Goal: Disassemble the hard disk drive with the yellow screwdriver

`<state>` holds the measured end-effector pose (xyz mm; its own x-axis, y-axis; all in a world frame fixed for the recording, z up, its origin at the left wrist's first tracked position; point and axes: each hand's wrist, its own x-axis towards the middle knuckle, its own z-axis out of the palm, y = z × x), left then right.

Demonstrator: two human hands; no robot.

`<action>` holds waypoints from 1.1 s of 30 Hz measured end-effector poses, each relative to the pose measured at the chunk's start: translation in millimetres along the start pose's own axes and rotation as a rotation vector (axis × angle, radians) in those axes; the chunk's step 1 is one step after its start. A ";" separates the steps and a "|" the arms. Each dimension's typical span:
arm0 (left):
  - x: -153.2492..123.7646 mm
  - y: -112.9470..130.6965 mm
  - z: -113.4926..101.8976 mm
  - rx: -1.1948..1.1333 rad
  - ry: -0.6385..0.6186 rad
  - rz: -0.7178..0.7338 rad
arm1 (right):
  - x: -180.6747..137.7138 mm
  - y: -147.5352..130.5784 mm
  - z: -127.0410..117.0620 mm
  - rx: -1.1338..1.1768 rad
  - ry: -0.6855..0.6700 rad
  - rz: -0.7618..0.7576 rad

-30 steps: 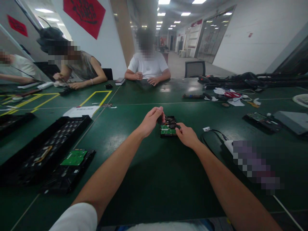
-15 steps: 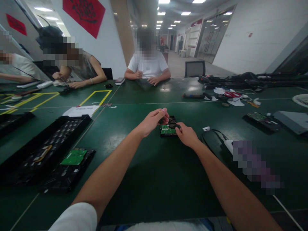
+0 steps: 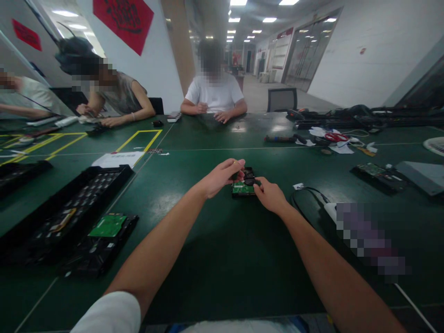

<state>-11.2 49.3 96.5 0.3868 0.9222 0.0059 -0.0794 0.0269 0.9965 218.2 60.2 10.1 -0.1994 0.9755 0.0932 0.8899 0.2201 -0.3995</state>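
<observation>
A small black hard drive with a green circuit board lies on the table in front of me. My left hand is just over its upper left part, fingers curled together in a pinch. What is between these fingers is small, and I cannot make it out. At the drive's right edge is my right hand, with thumb and forefinger closed on it. Part of the drive's left side is hidden behind my left fingers.
Left are another drive with a green board and a long black tray. To the right lie a power strip, a black cable, another drive and a grey box. Across the green table sit several people.
My left hand has shifted slightly to the right, its fingertips turning a little over the drive. My right hand keeps its place at the drive's edge.
</observation>
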 end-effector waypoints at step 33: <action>4.8 -2.1 -14.6 -0.077 -0.012 -0.173 | -0.6 -3.8 -3.2 -0.006 -0.030 0.013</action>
<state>-22.6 59.3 93.2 0.4115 0.8967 -0.1631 -0.0812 0.2144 0.9734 216.3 58.7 14.5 -0.1995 0.9780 0.0608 0.8949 0.2071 -0.3954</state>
